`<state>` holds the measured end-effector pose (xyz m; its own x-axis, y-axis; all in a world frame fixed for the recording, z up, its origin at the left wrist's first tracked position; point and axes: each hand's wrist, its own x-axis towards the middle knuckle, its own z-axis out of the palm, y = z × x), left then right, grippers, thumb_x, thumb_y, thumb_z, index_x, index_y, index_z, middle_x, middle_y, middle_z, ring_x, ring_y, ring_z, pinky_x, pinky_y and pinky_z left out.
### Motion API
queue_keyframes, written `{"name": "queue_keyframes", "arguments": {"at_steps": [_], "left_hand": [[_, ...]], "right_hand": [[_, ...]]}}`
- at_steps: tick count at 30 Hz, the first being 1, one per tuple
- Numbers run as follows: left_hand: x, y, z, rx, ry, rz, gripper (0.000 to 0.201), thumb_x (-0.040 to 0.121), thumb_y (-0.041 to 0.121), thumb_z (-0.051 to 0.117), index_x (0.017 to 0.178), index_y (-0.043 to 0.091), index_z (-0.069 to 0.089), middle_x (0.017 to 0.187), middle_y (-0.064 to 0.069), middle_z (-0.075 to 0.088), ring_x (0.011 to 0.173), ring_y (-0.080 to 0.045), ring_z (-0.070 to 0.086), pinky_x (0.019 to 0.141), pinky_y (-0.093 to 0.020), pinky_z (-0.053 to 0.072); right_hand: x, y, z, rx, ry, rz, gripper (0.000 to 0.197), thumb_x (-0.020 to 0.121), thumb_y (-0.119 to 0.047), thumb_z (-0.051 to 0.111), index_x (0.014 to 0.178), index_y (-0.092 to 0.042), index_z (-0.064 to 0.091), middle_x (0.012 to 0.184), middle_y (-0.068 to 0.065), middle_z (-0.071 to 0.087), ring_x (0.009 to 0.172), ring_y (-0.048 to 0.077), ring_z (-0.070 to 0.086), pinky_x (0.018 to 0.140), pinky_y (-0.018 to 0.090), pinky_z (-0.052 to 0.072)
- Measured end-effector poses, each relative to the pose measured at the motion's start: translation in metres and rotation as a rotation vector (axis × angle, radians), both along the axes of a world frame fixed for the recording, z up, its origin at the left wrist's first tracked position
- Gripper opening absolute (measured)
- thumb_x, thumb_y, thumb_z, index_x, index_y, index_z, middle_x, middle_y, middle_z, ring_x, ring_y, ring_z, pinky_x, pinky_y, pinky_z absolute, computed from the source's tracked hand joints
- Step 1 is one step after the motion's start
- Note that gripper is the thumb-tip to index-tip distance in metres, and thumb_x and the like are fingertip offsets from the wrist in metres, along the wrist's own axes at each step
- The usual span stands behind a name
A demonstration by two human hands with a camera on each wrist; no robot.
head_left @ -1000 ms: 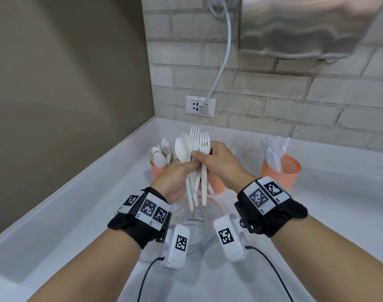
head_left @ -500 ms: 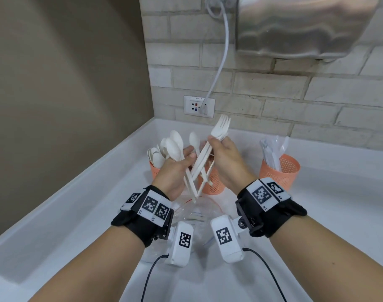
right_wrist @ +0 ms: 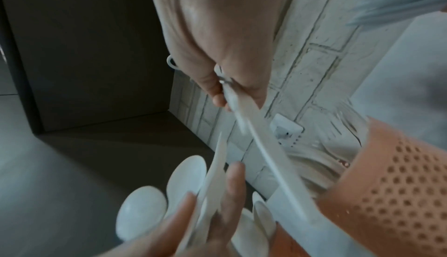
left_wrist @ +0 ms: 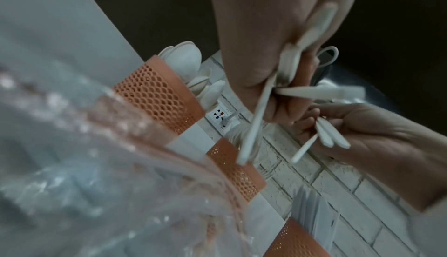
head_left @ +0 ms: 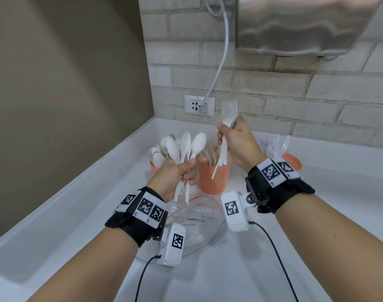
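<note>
On the white counter (head_left: 317,214): three orange mesh cups stand in a row near the brick wall. The left cup (head_left: 153,170) holds spoons, the middle cup (head_left: 214,179) holds forks, and the right cup (head_left: 293,160) holds pale cutlery too blurred to name.
Left hand (head_left: 175,177): its fingers are curled round the handles of a bunch of white plastic spoons (head_left: 186,144), bowls up, just in front of the left and middle cups.
Right hand (head_left: 238,144): a closed fist grips a stack of white plastic forks (head_left: 228,118), tines up, raised over the middle cup. The handle ends hang across its rim.
In the way: a clear plastic container (head_left: 203,223) lies below both wrists. The wrist cameras cover part of it, and a fork shows faintly through it.
Wall: a white socket (head_left: 199,105) has a white cable (head_left: 222,62) plugged in, running up beside a metal hand dryer (head_left: 306,25) that the top edge cuts off.
Writing: the small print above the socket is too small to read. The wristbands (head_left: 142,210) carry black-and-white square code tags.
Hard to make out: how many forks are in the stack, and whether the container is a bag or a tub. Both wrist views are blurred.
</note>
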<state>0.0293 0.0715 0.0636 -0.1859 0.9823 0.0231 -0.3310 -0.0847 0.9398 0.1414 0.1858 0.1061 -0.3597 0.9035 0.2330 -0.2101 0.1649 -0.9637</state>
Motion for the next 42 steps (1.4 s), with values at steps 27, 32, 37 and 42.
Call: {"name": "queue_keyframes", "arguments": {"at_steps": [27,32,37,42], "left_hand": [[-0.007,0.002,0.0,-0.056,0.03,0.111,0.013,0.094,0.017,0.051,0.086,0.009,0.058,0.056,0.002,0.041,0.05,-0.01,0.041,0.05,-0.02,0.042],[-0.007,0.002,0.008,0.019,0.001,0.179,0.009,0.09,0.015,0.058,0.095,0.007,0.057,0.066,0.0,0.044,0.051,-0.006,0.046,0.056,-0.02,0.048],[-0.012,0.003,0.022,0.142,-0.038,0.216,0.018,0.097,0.02,0.046,0.107,0.01,0.058,0.091,-0.006,0.062,0.082,-0.016,0.061,0.069,-0.029,0.055],[-0.02,0.004,0.033,-0.014,0.109,0.258,0.038,0.097,0.04,0.038,0.113,0.011,0.057,0.108,-0.011,0.06,0.099,-0.02,0.06,0.09,-0.038,0.049]], "right_hand": [[-0.014,0.037,-0.047,0.542,-0.694,-0.118,0.035,0.095,-0.008,0.039,0.125,-0.009,0.056,0.117,0.015,0.056,0.11,0.027,0.053,0.097,0.032,0.04],[-0.011,0.017,-0.036,0.76,-0.849,-0.142,0.039,0.097,-0.015,0.04,0.134,-0.007,0.046,0.139,0.014,0.042,0.138,0.028,0.027,0.112,0.039,0.023],[-0.027,-0.038,0.012,0.472,-0.432,0.324,0.055,0.081,-0.013,0.061,0.134,-0.015,0.045,0.128,0.008,0.043,0.12,0.018,0.046,0.097,0.032,0.044],[-0.044,-0.056,0.016,0.49,-0.569,0.434,0.058,0.075,0.002,0.059,0.128,-0.012,0.04,0.112,0.014,0.055,0.102,0.027,0.056,0.086,0.045,0.053]]}}
